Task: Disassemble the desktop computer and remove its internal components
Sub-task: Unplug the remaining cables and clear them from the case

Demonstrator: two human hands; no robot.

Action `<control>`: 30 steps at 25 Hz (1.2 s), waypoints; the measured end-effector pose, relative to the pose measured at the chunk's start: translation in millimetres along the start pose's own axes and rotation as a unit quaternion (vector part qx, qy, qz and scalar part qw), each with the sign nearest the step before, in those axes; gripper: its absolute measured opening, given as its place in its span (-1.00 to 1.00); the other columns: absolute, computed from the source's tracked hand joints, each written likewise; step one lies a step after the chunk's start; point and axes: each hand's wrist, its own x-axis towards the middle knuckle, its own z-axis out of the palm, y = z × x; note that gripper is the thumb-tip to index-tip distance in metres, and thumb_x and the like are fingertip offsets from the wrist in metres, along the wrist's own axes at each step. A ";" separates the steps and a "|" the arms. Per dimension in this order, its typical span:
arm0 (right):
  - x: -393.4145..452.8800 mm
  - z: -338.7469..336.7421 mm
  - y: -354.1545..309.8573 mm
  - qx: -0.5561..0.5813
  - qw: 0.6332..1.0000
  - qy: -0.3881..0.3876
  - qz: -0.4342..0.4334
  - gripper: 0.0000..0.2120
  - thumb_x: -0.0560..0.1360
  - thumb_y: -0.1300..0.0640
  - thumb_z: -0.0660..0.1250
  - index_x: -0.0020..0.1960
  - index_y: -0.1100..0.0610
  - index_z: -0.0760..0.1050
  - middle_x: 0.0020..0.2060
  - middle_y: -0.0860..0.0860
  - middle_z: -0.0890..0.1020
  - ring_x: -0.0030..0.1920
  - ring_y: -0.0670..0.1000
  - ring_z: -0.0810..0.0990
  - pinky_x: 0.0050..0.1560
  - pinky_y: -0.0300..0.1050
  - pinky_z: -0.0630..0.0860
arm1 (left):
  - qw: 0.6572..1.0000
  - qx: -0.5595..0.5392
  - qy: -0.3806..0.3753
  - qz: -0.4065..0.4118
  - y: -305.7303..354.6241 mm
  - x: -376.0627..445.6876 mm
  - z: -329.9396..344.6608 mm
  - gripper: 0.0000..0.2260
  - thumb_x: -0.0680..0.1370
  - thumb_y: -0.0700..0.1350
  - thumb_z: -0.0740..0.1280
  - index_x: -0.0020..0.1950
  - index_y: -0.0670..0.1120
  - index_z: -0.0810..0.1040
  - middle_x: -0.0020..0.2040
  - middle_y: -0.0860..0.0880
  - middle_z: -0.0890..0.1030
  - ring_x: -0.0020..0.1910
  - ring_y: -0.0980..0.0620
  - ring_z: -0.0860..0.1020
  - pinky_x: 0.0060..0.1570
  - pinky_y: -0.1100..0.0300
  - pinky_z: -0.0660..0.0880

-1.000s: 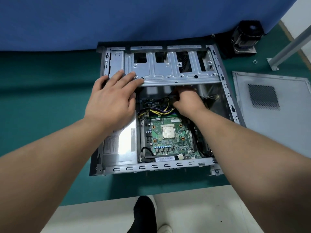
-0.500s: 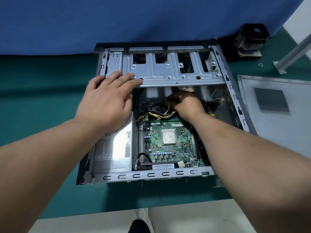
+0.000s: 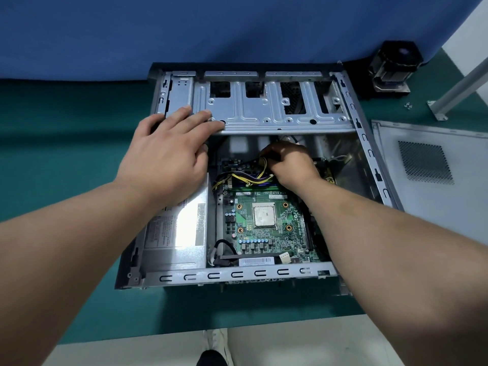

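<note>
An open grey computer case lies on the green table. Inside sits a green motherboard with a bare silver processor in its middle. A silver power supply fills the case's left side. My left hand rests flat, fingers spread, on the left end of the metal drive cage. My right hand is deep in the case under the cage, fingers closed on the connector of the yellow and black power cables.
The removed side panel with a mesh vent lies to the right of the case. A black CPU cooler stands at the back right beside a few loose screws and a grey metal leg. A blue partition rises behind.
The camera has moved closer and down a little. My right hand has shifted slightly on the cable connector; my left hand stays on the drive cage.
</note>
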 end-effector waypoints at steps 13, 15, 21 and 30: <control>0.5 4.5 4.3 0.010 1.000 0.019 0.005 -0.76 0.55 0.10 0.39 0.16 -0.17 0.67 0.05 0.03 0.68 -0.09 0.06 0.54 -0.04 -0.24 0.41 | 1.000 -0.005 0.000 0.004 -1.2 -1.0 -1.0 -0.50 0.61 0.02 0.04 0.56 0.23 0.30 0.59 0.21 0.31 0.62 0.11 0.16 0.57 -0.06 0.04; 0.9 4.8 4.9 0.019 1.000 0.019 0.008 -0.77 0.55 0.08 0.41 0.15 -0.17 0.68 0.05 0.01 0.69 -0.09 0.05 0.55 -0.04 -0.25 0.42 | 1.000 -0.003 0.000 0.002 -0.9 -1.2 -0.8 -0.50 0.61 0.01 0.05 0.56 0.23 0.30 0.59 0.21 0.31 0.62 0.11 0.16 0.57 -0.06 0.04; -1.4 5.1 6.1 0.012 1.000 0.028 -0.005 -0.76 0.55 0.10 0.41 0.14 -0.16 0.69 -0.11 -0.05 0.57 -0.13 0.04 0.53 -0.05 -0.24 0.43 | 1.000 -0.004 -0.002 0.003 -0.6 -0.7 -1.2 -0.52 0.62 0.01 0.06 0.56 0.23 0.29 0.59 0.21 0.30 0.62 0.11 0.15 0.57 -0.06 0.03; -7.1 -0.3 -3.6 -0.021 0.999 0.012 -0.046 -0.77 0.56 0.08 0.39 0.19 -0.12 0.66 0.14 0.06 0.68 0.08 0.15 0.62 0.10 -0.15 0.52 | 1.000 0.002 -0.002 0.005 1.3 -1.3 -1.3 -0.50 0.60 0.02 0.04 0.56 0.23 0.30 0.59 0.19 0.31 0.62 0.10 0.16 0.57 -0.07 0.04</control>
